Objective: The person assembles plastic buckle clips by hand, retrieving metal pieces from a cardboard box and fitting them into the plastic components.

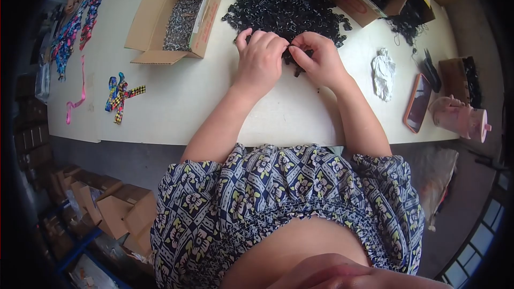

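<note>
My left hand (261, 63) and my right hand (319, 60) meet at the fingertips, at the near edge of a heap of small black clip-like pieces (281, 5). Both are closed in a pinch. A tiny dark bit shows between the fingertips, too small to name. Fingers hide most of it, and the left hand's grip is seen only from the back. A few loose black pieces lie just beneath the right hand.
An open carton (206, 24) of small metal parts stands left of the heap; another carton (353, 2) stands at right. Patterned ribbons (122, 96) lie at left. A crumpled white item (383, 74), a phone (417, 103) and a pink cup (460, 119) are at right. Another person's hand (70, 4) shows far left.
</note>
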